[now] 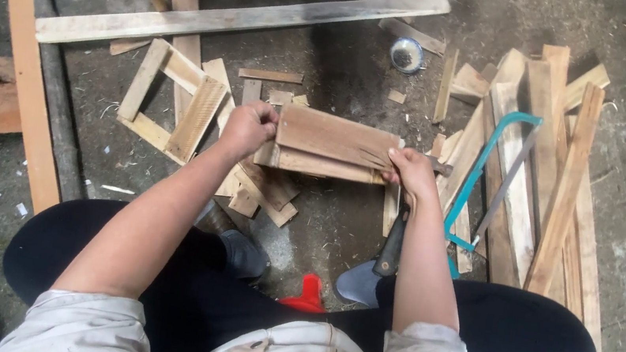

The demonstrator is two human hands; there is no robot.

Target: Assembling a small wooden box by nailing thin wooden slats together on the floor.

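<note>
The person crouches over a dirty concrete floor (343, 60) strewn with timber offcuts and holds a small assembly of flat brown wooden boards (333, 143) between the two hands, lifted just above the scrap below it. The boards lie broadside to the camera, one overlapping the other, so that both ends are free to be gripped; held like this, the piece looks to be steadied or lined up rather than carried.

The left hand (249, 127) closes in a fist-like grip on the left end of the boards, knuckles up, forearm running in from the lower left. The right hand (410, 172) clamps the right end, fingers wrapped over the edge, wrist bent slightly inward. Whether that hand also holds the dark handle (392, 245) that runs down beside its forearm cannot be told; the handle ends near a grey blade-like shape (358, 283) by the knee.

Just right of the right hand a teal-framed hacksaw (489, 170) rests on a pile of pale wooden slats (552, 173), within easy reach. To the left lies a small open rectangular wooden frame (167, 102), and beyond it a long pale plank (237, 19) crosses the floor. A small round metal tin (407, 55) sits well apart, farther back. A red object (306, 295) shows between the knees.
</note>
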